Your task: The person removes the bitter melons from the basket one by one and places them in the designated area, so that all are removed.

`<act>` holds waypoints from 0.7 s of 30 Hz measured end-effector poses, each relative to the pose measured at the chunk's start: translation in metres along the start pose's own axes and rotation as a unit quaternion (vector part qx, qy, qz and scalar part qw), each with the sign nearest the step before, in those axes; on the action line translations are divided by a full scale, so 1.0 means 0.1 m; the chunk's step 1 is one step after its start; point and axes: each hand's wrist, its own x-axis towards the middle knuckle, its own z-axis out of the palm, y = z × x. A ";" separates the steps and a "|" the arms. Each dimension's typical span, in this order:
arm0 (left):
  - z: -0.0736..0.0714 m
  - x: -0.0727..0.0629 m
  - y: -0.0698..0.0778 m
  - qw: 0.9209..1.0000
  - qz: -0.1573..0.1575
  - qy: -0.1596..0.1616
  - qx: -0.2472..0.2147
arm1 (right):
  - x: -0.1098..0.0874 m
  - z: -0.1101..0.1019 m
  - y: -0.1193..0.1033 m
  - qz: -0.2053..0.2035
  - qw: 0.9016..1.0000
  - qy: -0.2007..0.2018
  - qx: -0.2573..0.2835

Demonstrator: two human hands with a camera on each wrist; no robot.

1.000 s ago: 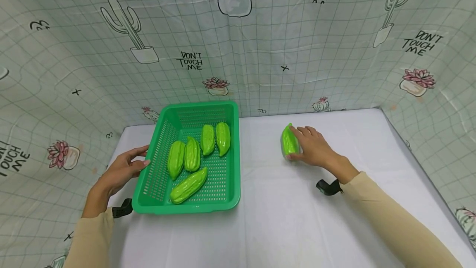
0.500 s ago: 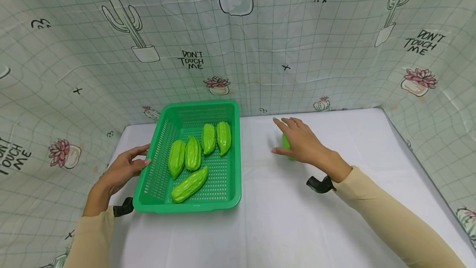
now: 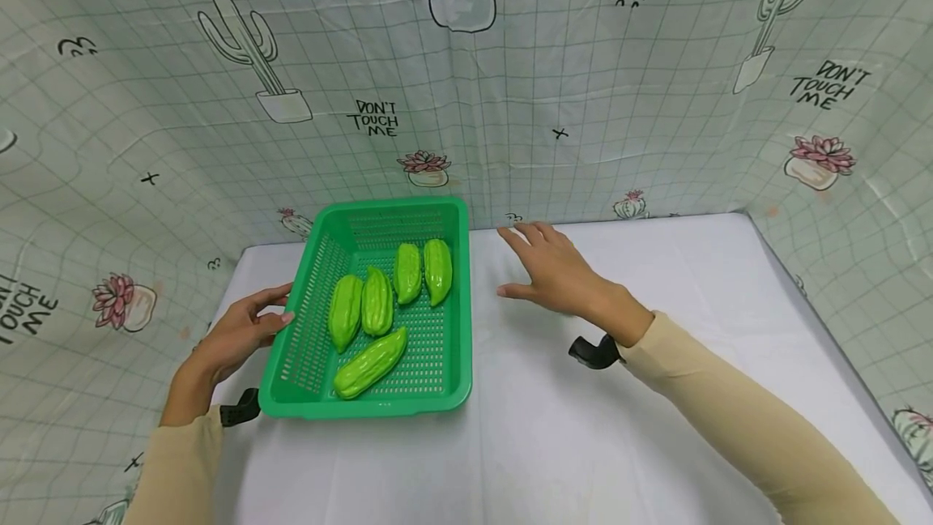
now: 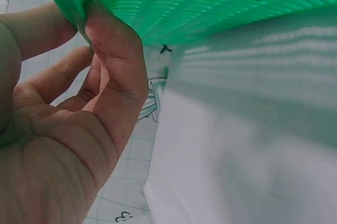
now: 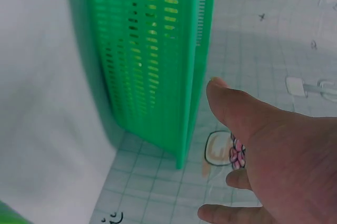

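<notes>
A green plastic basket [image 3: 455,379] with slotted walls stands on the left of the table, and several ridged green bitter melons [image 3: 370,363] lie in it. At its left rim my left hand [image 3: 244,329] pinches the edge between thumb and fingers; the left wrist view shows the rim [image 4: 79,21] held there. My right hand [image 3: 557,274] hovers just right of the basket with its fingers spread, holding nothing and apart from the rim. One more bitter melon [image 5: 9,216] shows at the lower left corner of the right wrist view; in the head view the right hand hides it.
White cloth covers the table [image 3: 525,444]. A gridded curtain [image 3: 503,87] printed with cacti hangs close behind the table's back edge and along both sides. A black wrist mount [image 3: 594,352] sticks out under the right sleeve.
My right hand has let go of the bitter melon on the table, lifted off it and moved left toward the basket with fingers spread. The left hand and basket have stayed put.
</notes>
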 end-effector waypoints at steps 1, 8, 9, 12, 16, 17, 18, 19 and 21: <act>0.00 0.00 0.00 1.000 0.000 0.000 -0.002 | 0.02 0.00 -0.03 -0.003 1.000 0.000 0.000; 0.00 0.00 -0.01 1.000 -0.001 0.002 0.001 | 0.16 -0.01 -0.19 -0.021 1.000 0.000 -0.020; 0.00 0.00 -0.01 1.000 -0.001 0.001 0.001 | 0.18 0.00 -0.21 -0.023 1.000 -0.001 -0.021; 0.00 0.00 -0.01 1.000 -0.001 0.001 0.001 | 0.24 0.01 -0.26 -0.030 0.999 -0.004 -0.023; 0.00 0.00 -0.02 1.000 0.001 0.000 -0.001 | 0.32 0.02 -0.34 -0.033 0.999 -0.017 -0.034; 0.00 0.00 -0.02 1.000 0.001 0.000 -0.001 | 0.34 0.02 -0.36 -0.033 0.999 -0.021 -0.037; -0.01 -0.01 -0.01 1.000 0.001 0.000 0.000 | 0.36 0.03 -0.38 -0.033 0.998 -0.025 -0.041; -0.01 -0.01 -0.01 1.000 0.002 0.000 0.002 | 0.38 0.03 -0.40 -0.033 0.998 -0.029 -0.045; -0.01 -0.01 -0.02 1.000 0.001 0.001 0.004 | 0.42 0.03 -0.44 -0.034 0.997 -0.036 -0.055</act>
